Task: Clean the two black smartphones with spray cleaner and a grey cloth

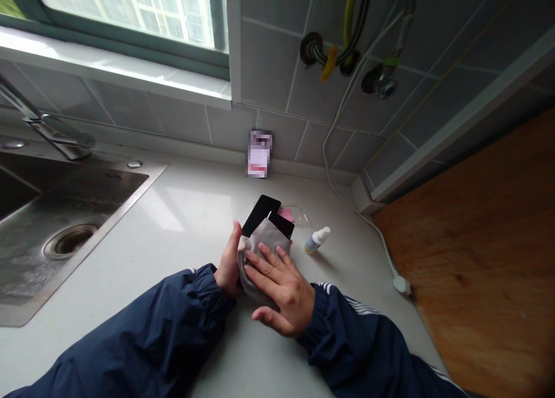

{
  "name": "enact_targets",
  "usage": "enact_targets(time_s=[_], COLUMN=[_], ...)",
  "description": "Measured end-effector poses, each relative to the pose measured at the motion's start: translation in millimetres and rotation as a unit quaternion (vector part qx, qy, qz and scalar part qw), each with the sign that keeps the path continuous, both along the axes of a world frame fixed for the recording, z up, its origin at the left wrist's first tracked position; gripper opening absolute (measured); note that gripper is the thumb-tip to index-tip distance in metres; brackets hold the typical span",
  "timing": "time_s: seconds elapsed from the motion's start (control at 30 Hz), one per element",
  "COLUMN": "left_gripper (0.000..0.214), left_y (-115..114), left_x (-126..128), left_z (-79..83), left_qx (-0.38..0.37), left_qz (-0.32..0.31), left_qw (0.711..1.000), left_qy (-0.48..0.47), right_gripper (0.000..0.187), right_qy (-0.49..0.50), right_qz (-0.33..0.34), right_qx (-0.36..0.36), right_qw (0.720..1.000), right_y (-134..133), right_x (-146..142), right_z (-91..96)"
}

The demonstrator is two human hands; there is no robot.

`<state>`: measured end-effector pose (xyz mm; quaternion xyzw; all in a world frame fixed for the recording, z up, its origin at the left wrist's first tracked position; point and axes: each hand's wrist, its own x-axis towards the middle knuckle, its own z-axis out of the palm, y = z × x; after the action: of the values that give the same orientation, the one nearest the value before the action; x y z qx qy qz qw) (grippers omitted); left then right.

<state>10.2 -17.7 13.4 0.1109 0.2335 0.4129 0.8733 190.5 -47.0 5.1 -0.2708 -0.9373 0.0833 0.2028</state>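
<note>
A white counter (182, 213) fills most of the view, with a steel sink (108, 184) sunk into it at nine o'clock and a brown wooden surface (477, 242) at three o'clock. Two dark blue sleeves come in from six o'clock. The right hand (280, 291) lies flat, fingers spread, pressing a grey cloth (266, 236) down. The left hand (228, 265), just at its nine o'clock, grips the bundle from the side with the thumb pointing up. Inside the cloth is a black phone (260, 210), held near the middle of the counter; its far end sticks out bare towards twelve o'clock, while the near part is wrapped. A second dark edge shows beside it, and I cannot tell what that is. Judging from this, the wiping is under way: the lower part is under the cloth, the top end not yet covered. A small spray bottle (316, 240) lies at two o'clock of the hands, apart from them
</note>
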Motion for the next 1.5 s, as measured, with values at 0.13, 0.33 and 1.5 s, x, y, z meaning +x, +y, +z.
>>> enact_targets(time_s=[0.13,0.33,1.5], left_gripper=[0.095,0.095,0.078], left_y=[0.7,1.8,6.6], left_x=[-2.2,-1.0,-6.4], left_z=[3.7,2.1,6.3], left_qx=[-0.021,-0.001,0.015], left_qz=[-0.001,-0.019,0.064], left_qw=[0.999,1.000,0.998], left_qy=[0.030,0.011,-0.015], right_gripper=[0.076,0.071,0.078], right_qy=[0.014,0.033,0.045], right_qz=[0.031,0.000,-0.022], right_qx=[0.005,0.025,0.023], right_qw=[0.999,0.999,0.998], right_y=[-0.3,3.5,3.8], right_x=[-0.7,-0.2,0.1], right_z=[0.9,-5.8,-3.1])
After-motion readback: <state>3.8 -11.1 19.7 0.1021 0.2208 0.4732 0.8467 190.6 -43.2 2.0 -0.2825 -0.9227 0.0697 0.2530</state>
